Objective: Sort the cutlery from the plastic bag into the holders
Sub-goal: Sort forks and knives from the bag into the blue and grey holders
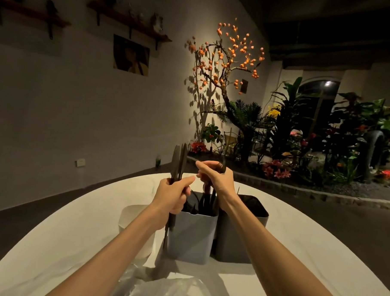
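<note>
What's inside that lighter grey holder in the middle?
The lighter grey holder holds several dark cutlery pieces standing upright, handles or tips poking above the rim. Their lower ends are hidden by the wall, and the left hand and right hand cover part of the opening.

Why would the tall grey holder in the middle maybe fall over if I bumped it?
The light grey holder looks tall and narrow, so a sideways bump might tip it. Long dark cutlery sticks up out of its top, which probably makes it top-heavy. It stands close beside the darker holder, which may stop it falling that way.
</note>
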`<state>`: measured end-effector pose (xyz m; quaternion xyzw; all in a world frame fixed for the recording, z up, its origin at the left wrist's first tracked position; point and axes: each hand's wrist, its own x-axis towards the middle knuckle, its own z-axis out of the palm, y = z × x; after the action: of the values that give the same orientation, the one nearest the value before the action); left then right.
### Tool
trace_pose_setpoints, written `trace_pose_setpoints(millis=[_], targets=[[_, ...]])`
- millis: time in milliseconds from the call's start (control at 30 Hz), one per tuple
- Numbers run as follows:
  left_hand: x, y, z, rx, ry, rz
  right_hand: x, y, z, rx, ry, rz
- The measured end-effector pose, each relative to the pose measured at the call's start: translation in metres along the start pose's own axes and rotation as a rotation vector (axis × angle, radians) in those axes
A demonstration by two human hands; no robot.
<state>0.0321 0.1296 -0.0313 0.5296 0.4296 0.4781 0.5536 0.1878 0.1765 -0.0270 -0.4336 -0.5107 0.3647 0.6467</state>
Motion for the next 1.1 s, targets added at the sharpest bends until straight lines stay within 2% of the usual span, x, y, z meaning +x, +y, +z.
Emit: trace_pose_setpoints(millis=[133,267,333,467,567,667,733,800,867,933,1000,1067,1100], targets=[[0.005,0.001,-0.003,-0.051,-0.01,-0.005,0.008,-0.008,-0.006,0.004,-0.014,-0.039],[0.005,0.004,-0.001,-0.102,-0.055,-0.036,0.002,-0.006,-0.009,-0.199,-0.057,-0.066],[0.004,0.008,0.0,-0.173,-0.067,-0.033,-0.008,-0.013,-0.009,-0.232,-0.038,-0.106],[0.005,0.028,0.001,-0.408,-0.106,0.055,-0.061,-0.036,0.0,-0.146,-0.092,-0.14],[0.002,0.05,0.011,-0.602,-0.117,0.094,-0.099,-0.03,0.013,0.037,0.069,-0.035],[-0.008,0.061,0.037,-0.675,-0.143,0.115,-0.109,-0.036,0.027,0.529,0.279,0.237],[-0.018,0.06,0.059,-0.629,-0.193,0.093,-0.105,-0.047,0.031,0.801,0.283,0.329],[-0.024,0.057,0.073,-0.579,-0.219,0.079,-0.102,-0.056,0.028,0.843,0.264,0.311],[-0.024,0.06,0.075,-0.504,-0.21,0.064,-0.106,-0.063,0.016,0.632,0.215,0.259],[-0.024,0.062,0.071,-0.314,-0.199,0.046,-0.104,-0.069,-0.007,0.358,0.211,0.087],[-0.026,0.059,0.069,-0.063,-0.216,0.09,-0.096,-0.085,-0.033,0.118,0.071,-0.083],[-0.029,0.051,0.078,0.206,-0.232,0.171,-0.084,-0.102,-0.048,-0.05,-0.067,-0.111],[-0.028,0.044,0.085,0.361,-0.205,0.211,-0.079,-0.11,-0.051,-0.046,-0.099,-0.109]])
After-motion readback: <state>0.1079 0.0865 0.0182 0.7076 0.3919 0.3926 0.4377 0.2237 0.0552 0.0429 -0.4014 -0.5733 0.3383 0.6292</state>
